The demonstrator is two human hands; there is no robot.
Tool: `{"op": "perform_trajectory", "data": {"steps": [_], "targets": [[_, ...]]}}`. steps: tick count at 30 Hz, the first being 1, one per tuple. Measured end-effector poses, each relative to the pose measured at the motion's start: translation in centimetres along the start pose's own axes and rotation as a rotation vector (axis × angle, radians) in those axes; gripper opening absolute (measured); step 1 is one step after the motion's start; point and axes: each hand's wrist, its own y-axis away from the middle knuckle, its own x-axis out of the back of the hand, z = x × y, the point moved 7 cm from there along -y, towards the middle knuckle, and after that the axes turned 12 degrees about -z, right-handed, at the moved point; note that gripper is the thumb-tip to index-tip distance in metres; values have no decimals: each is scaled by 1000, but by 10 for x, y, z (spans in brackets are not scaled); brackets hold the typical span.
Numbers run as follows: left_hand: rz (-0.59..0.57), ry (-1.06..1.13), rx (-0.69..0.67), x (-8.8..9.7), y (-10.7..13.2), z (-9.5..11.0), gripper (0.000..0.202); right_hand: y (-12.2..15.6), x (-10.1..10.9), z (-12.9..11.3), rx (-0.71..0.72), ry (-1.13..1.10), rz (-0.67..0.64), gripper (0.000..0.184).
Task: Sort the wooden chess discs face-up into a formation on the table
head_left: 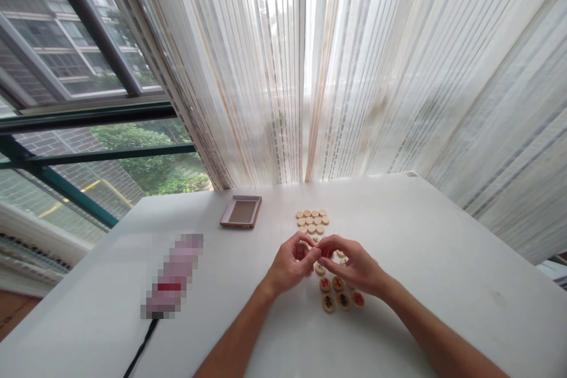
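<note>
My left hand [291, 263] and my right hand [352, 261] meet at their fingertips above a group of Chinese chess pieces. Thumb and fingers are pinched together on both hands; what they hold, if anything, is hidden between the tips. Closest to me lie round wooden pieces with characters facing up, among them a red-marked piece [325, 283] and a black-marked piece [328, 302]. Beyond my fingers, several blank-looking pieces [311, 221] lie flat in close rows. My hands partly cover the pieces in the middle.
The white table [425, 236] carries a shallow open box [241, 211] at the back left. A blurred pinkish object [172, 274] with a black cord [140, 347] lies at left. Striped curtains [266, 71] hang behind the table, beside an open window [80, 41].
</note>
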Motion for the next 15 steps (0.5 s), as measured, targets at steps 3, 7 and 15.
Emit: {"op": "perform_trajectory", "data": {"steps": [3,7,15], "targets": [[7,0,1,0,0,-1,31,0,-2,0,-3,23,8,12],[23,38,0,0,0,-1,32,0,0,-1,-18,47,19,14],[20,56,-13,0,1,3,32,0,5,1,-47,3,45,18]]}}
